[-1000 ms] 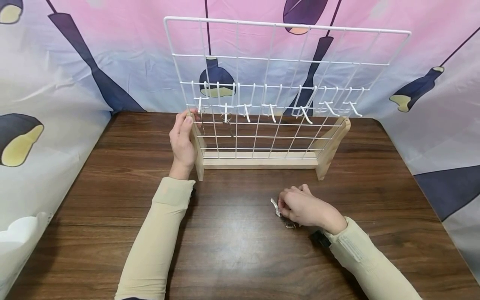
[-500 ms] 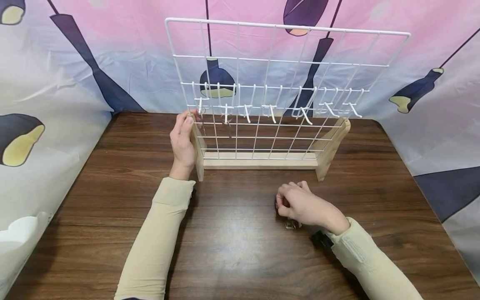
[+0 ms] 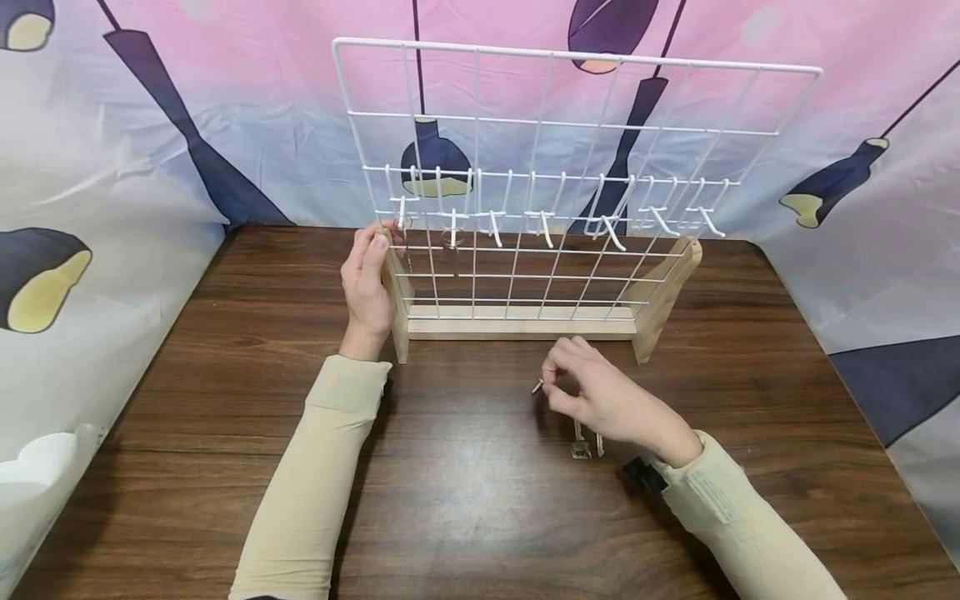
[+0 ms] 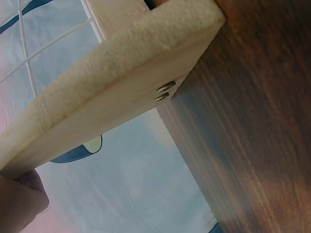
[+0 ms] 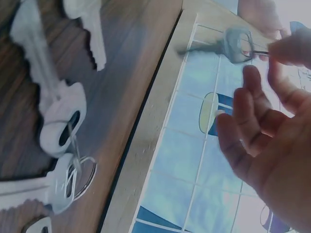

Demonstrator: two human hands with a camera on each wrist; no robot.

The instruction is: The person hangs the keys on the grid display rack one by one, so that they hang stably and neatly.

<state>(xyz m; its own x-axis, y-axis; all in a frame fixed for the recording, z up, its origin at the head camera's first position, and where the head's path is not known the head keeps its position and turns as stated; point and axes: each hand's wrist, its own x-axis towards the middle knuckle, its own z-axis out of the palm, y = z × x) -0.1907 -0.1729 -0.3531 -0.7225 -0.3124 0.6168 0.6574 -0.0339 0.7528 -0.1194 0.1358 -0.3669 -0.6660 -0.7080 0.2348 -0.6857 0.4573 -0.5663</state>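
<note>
My left hand [image 3: 367,279] grips the left wooden upright [image 4: 112,82] of a white wire grid rack [image 3: 577,58], thumb in front. In the right wrist view my right hand [image 5: 272,141] pinches a small ring between thumb and index finger; a key [image 5: 238,44] dangles from it above the table, its blade blurred. The other fingers are loosely bent. In the head view this right hand [image 3: 596,392] is in front of the rack's base, with more keys [image 3: 581,450] lying on the table under the wrist. Close up, those keys [image 5: 63,116] have metal rings.
A row of several white hooks [image 3: 495,227] crosses the grid. Ringed keys [image 3: 453,250] hang on the two leftmost hooks. A wooden bar [image 3: 517,323] joins the uprights at the bottom. Printed cloth [image 3: 262,125] surrounds the brown wooden table [image 3: 450,500].
My right hand has lifted a key off the table and moved forward and slightly left, uncovering the keys left lying there. My left hand stays on the upright.
</note>
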